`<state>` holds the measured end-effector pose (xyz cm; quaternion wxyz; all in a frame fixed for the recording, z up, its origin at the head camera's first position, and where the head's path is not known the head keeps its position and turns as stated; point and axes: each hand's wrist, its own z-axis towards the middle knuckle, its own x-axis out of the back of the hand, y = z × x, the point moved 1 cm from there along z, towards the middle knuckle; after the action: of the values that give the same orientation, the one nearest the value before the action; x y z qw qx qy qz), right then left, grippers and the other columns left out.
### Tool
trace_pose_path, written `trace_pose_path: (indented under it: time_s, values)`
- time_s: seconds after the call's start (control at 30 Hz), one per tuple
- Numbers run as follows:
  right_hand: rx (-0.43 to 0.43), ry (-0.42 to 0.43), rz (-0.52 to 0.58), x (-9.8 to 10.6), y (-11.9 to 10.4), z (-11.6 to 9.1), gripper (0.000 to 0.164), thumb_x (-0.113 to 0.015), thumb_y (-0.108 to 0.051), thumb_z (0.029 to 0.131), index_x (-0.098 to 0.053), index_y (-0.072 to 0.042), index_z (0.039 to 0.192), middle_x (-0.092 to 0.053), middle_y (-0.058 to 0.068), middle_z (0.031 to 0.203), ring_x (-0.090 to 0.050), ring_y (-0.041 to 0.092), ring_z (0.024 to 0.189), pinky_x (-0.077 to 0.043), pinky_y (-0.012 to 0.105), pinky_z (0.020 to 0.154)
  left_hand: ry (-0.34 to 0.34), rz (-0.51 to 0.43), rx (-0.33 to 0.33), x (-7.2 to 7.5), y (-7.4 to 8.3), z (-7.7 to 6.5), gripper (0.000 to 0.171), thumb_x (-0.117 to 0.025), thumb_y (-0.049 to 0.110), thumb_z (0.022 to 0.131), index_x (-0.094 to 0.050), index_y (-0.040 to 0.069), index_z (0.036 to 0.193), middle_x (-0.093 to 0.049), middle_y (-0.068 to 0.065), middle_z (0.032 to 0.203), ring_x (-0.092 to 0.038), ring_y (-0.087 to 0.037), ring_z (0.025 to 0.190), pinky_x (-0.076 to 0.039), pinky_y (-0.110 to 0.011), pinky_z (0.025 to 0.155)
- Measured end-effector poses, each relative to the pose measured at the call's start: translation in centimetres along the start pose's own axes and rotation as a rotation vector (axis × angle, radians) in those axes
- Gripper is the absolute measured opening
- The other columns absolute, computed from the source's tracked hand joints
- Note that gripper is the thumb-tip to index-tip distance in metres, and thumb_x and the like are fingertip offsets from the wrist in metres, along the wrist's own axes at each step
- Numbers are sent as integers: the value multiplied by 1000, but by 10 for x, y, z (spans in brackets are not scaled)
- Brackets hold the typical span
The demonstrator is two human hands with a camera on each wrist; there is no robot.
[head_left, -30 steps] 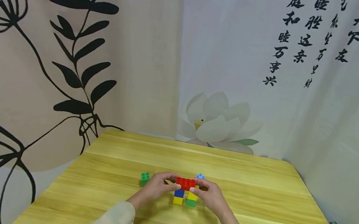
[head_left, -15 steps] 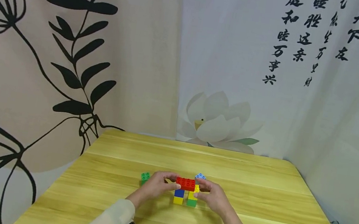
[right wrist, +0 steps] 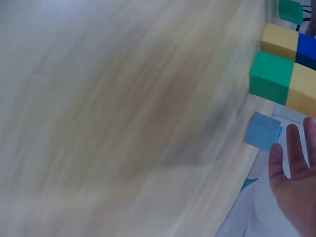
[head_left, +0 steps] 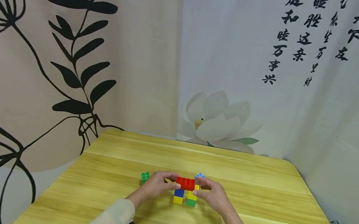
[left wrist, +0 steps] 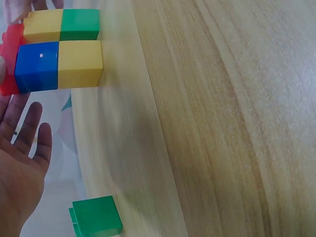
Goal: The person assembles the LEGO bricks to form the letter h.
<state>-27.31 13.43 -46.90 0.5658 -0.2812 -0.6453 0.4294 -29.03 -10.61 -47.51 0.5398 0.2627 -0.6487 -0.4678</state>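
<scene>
A red toy brick [head_left: 185, 183] bridges two short columns. The left column has a blue brick [head_left: 179, 193] over a yellow one [head_left: 178, 200]; on the right, a yellow brick [head_left: 192, 196] tops a green one [head_left: 191, 202]. My left hand [head_left: 158, 183] pinches the red brick's left end between thumb and fingers. At the right column my right hand [head_left: 214, 196] has its thumb against the yellow brick's front and its index finger behind, close to the red brick's end. In the right wrist view its other fingers [right wrist: 295, 150] stretch out loosely; the thumb is out of frame.
A loose green brick [head_left: 145, 176] lies left of my left hand. Behind my right hand sits a light blue brick [head_left: 200, 175], partly hidden in the head view. The wooden table [head_left: 258, 192] reaches back to a printed curtain [head_left: 148, 65].
My right hand has let go of the red brick's right end and shifted to the yellow brick below. The right column has edged slightly left since half a second ago. My left hand stays put.
</scene>
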Motion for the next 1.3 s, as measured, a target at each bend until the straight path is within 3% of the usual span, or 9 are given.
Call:
trace_pose_path:
  time_s: [0.2, 0.43, 0.8, 1.0, 1.3]
  values:
    - [29, -37, -6, -3, -4, 1, 60, -79, -22, 86, -57, -8, 139, -63, 10, 128, -56, 33, 118, -46, 55, 96, -8, -11, -18, 1, 0, -1, 43, -73, 41, 90, -69, 16, 124, -65, 0, 113, -58, -20, 91, -51, -38, 79]
    - [37, -26, -25, -3, -1, 2, 58, -75, -14, 88, -54, -12, 142, -64, 11, 127, -57, 34, 118, -47, 56, 96, -9, -12, -6, 0, 1, 0, 44, -73, 41, 90, -69, 15, 124, -64, -1, 114, -58, -21, 90, -52, -43, 81]
    - [24, -11, 12, -4, -4, 4, 52, -75, -32, 89, -62, -13, 135, -63, 8, 130, -56, 32, 117, -51, 48, 92, -10, 2, -5, 1, 0, 1, 42, -73, 42, 90, -70, 17, 123, -64, 1, 114, -58, -21, 92, -50, -37, 79]
    - [25, -17, 15, -4, -9, 4, 46, -73, -30, 91, -65, -7, 130, -66, 9, 122, -59, 28, 108, -53, 43, 88, -21, 5, -7, 2, 0, 1, 43, -72, 41, 90, -69, 16, 124, -64, 0, 114, -58, -20, 90, -50, -37, 79]
    - [1, -26, 32, -7, -3, 6, 51, -72, -33, 92, -62, -7, 134, -64, 10, 126, -59, 26, 108, -53, 42, 90, -12, 31, -20, 0, 0, 1, 43, -72, 41, 91, -68, 14, 125, -66, 0, 116, -59, -19, 87, -52, -37, 78]
